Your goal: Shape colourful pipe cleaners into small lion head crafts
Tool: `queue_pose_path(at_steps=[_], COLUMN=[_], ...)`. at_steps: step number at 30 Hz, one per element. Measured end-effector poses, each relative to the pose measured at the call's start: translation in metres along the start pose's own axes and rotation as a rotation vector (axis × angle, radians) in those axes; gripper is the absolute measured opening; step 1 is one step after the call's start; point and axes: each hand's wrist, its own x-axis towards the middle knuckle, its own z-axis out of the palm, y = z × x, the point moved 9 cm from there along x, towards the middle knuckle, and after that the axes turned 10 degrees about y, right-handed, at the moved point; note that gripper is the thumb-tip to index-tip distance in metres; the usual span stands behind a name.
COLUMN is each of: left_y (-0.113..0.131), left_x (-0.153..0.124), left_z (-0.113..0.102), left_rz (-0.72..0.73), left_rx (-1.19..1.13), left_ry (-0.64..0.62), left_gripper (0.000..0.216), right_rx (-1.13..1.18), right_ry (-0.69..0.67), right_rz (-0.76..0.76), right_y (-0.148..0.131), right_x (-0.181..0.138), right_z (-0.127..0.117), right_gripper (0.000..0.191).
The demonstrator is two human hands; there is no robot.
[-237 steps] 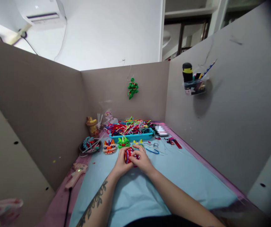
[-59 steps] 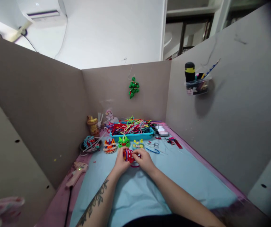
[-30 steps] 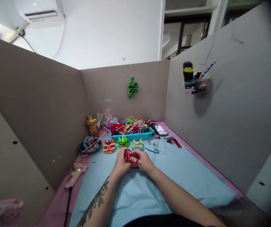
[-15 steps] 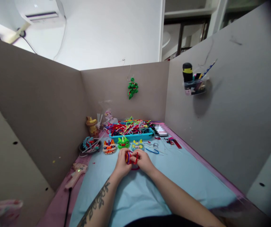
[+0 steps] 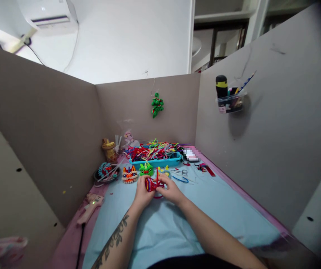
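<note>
My left hand [image 5: 141, 192] and my right hand [image 5: 171, 190] meet over the light blue mat [image 5: 177, 224], both closed on a small red and blue pipe-cleaner piece [image 5: 151, 184]. A loose red pipe-cleaner end sticks up from it between my fingers. Just beyond my hands stand three finished pipe-cleaner figures: an orange one [image 5: 129, 174], a green one [image 5: 146, 169] and a yellow-blue one [image 5: 164, 170], partly hidden by my right hand.
A blue tray [image 5: 156, 161] heaped with coloured pipe cleaners sits at the back. Left of it are a dark bowl [image 5: 107, 172], a small jar [image 5: 109, 148] and a pink glue gun [image 5: 90, 207]. Scissors [image 5: 181, 172] lie to the right. Grey partition walls enclose three sides.
My hands stay in place and keep turning the red and blue piece. The loose red end now points upward instead of looping below my fingers.
</note>
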Motion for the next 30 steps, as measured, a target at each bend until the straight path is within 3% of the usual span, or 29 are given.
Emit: queue_pose_path(at_steps=[5, 9, 11, 16, 21, 30], left_y=[0.001, 0.026, 0.034, 0.016, -0.004, 0.002], left_x=[-0.002, -0.017, -0.022, -0.017, -0.01, -0.012], left_z=[0.001, 0.02, 0.025, 0.021, 0.015, 0.013], left_rz=[0.024, 0.163, 0.191, 0.06, -0.072, 0.096], left_rx=[-0.015, -0.11, -0.153, -0.138, -0.163, -0.133], left_ry=[-0.029, -0.294, -0.362, -0.264, -0.145, -0.124], left_gripper=[0.041, 0.051, 0.056, 0.066, 0.068, 0.065], right_rx=[-0.047, -0.02, 0.002, -0.007, -0.025, 0.113], right_ry=[-0.021, 0.144, 0.177, 0.189, 0.057, -0.033], right_rz=[-0.029, 0.007, 0.035, 0.102, 0.102, 0.187], right_y=[-0.005, -0.001, 0.001, 0.011, 0.02, 0.03], right_x=[-0.002, 0.004, 0.006, 0.008, 0.005, 0.0], right_z=[0.0, -0.019, -0.024, -0.024, -0.008, 0.004], right_gripper=[0.008, 0.013, 0.015, 0.011, 0.009, 0.017])
